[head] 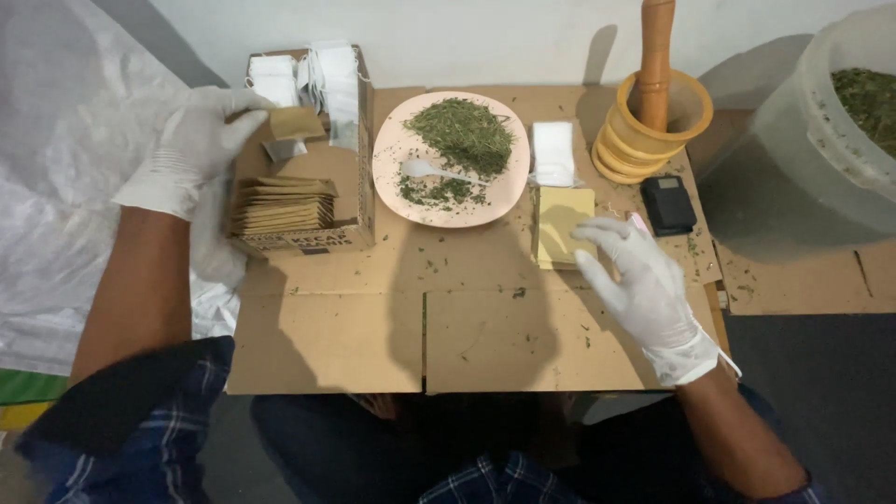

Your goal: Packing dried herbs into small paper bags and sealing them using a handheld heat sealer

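grey tub (821, 140): cut off at right edge | pestle (655, 56): top cropped | left hand (191, 149): fingers blurred

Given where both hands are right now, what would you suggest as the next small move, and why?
Probably lower the left hand and set its brown packet on the packet stack in the cardboard box. That hand holds the packet just above the stack, while the right hand hovers open beside the yellow pad.

Dim overhead light; soft shadows forward; moving hands blurred.
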